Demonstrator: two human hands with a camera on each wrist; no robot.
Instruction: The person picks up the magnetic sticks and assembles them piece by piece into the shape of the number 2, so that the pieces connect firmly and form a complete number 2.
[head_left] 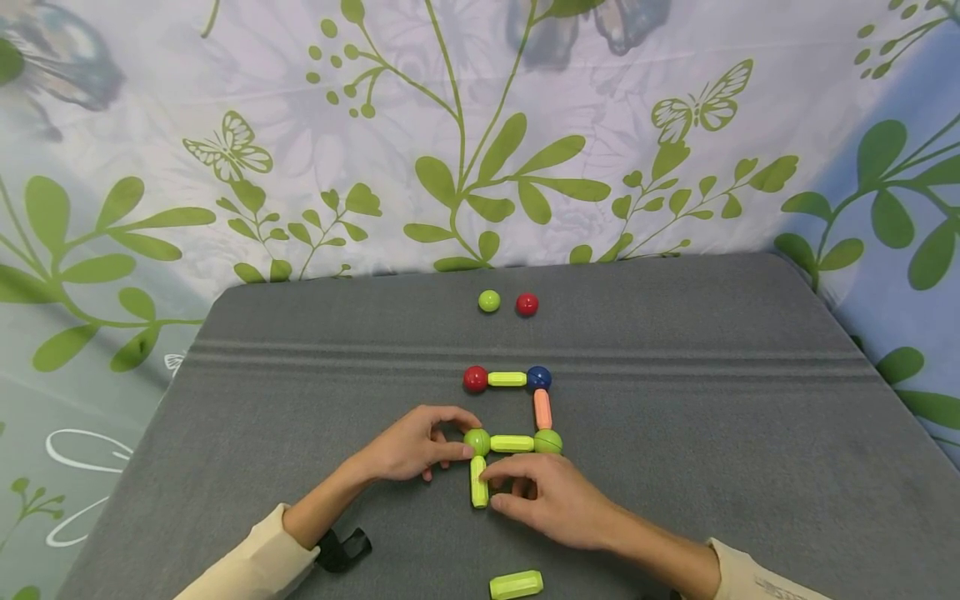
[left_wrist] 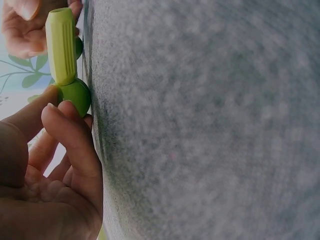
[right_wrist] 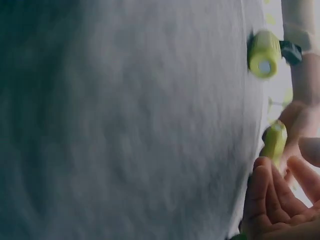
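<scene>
A pale backdrop (head_left: pixel 345 175) printed with leaves and butterflies stands behind a grey, cloth-covered table (head_left: pixel 712 383). On it, the lower rod (head_left: pixel 478 485) lies between the two hands: to the right of the left hand (head_left: pixel 408 446) and to the left of the right hand (head_left: pixel 558 500). The right hand is nearer the rod's length, its fingers loosely bent just beside the rod's right side, thumb and forefinger parted; whether a fingertip touches is hard to tell. The left hand pinches the held ball (head_left: pixel 477 442) at the rod's far end between thumb and forefinger. The rod's long axis runs away from the person, its free end pointing back toward them. From the held ball the middle rod (head_left: pixel 512 443) goes off sideways, square to the lower one, to the right ball (head_left: pixel 548 442). An orange rod (head_left: pixel 543 409) runs from there away to the blue ball (head_left: pixel 538 378). Nearest the person, apart from these, the loose rod (head_left: pixel 516 585) lies roughly crosswise.
</scene>
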